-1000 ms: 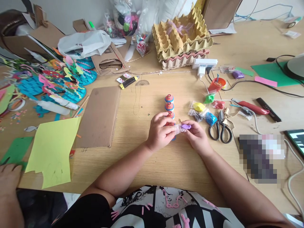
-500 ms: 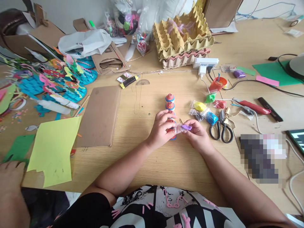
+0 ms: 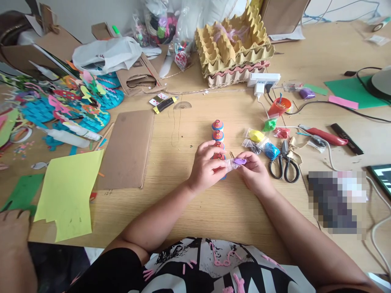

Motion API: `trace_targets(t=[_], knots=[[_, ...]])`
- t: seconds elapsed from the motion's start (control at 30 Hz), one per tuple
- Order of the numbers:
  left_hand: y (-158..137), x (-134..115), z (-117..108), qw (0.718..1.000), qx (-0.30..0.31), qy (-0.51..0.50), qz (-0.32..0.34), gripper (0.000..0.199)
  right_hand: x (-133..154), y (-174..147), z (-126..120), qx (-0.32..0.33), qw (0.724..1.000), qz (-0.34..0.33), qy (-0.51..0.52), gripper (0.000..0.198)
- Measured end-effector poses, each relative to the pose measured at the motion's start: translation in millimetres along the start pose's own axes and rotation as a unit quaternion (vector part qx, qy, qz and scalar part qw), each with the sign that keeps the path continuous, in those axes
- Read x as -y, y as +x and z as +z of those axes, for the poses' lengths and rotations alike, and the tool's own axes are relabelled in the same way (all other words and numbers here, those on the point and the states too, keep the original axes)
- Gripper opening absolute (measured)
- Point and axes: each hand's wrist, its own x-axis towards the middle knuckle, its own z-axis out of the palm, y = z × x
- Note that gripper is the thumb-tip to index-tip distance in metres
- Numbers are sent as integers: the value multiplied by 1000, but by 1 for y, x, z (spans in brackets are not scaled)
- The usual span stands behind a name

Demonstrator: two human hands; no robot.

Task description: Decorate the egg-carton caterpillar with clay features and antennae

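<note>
Between my two hands is a small clear plastic bag with purple clay (image 3: 240,161) in it. My left hand (image 3: 205,166) pinches the bag's clear end, its other fingers bent above. The purple end is gripped by the thumb and fingers of my right hand (image 3: 255,171). Behind my left hand a row of small red and blue figures (image 3: 218,134) runs down the table, partly hidden by my fingers. A thin gold-coloured piece (image 3: 232,155) shows just beside my right fingertips; I cannot tell whether it is held.
To the right lie bags of yellow clay (image 3: 255,135) and blue clay (image 3: 271,150), black-handled scissors (image 3: 284,165) and an orange cup (image 3: 279,107). Cardboard (image 3: 128,148) and yellow paper (image 3: 69,191) lie left. Egg trays (image 3: 210,61) stand behind. Another person's hand (image 3: 14,221) rests at far left.
Both hands stay nearly in place, still holding the bag. More of the clear plastic and purple clay shows between them, and the view has shifted slightly.
</note>
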Motion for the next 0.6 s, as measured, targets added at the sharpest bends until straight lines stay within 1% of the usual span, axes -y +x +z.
trace_targets(t=[0.07,0.13,0.2,0.27,0.4,0.53,0.6], knots=[[-1,0,0,1000,6,-5,-11,14,0,0,0,-3,1000,-1,1,33],[-2,1,1,999,16,-6,-43,9,2,0,0,2,1000,-2,-1,32],[-4,3,2,997,26,-4,-71,9,3,-1,0,13,1000,-5,-17,31],[-5,6,2,996,36,-3,-79,8,4,-2,0,20,999,-12,-40,31],[-4,7,2,997,51,-8,-63,6,3,-2,0,18,999,-18,-48,32],[-3,4,3,999,30,-2,-23,12,3,-2,1,15,999,-17,-36,31],[-3,2,4,1000,22,6,-18,14,4,-1,1,21,999,-12,-35,32]])
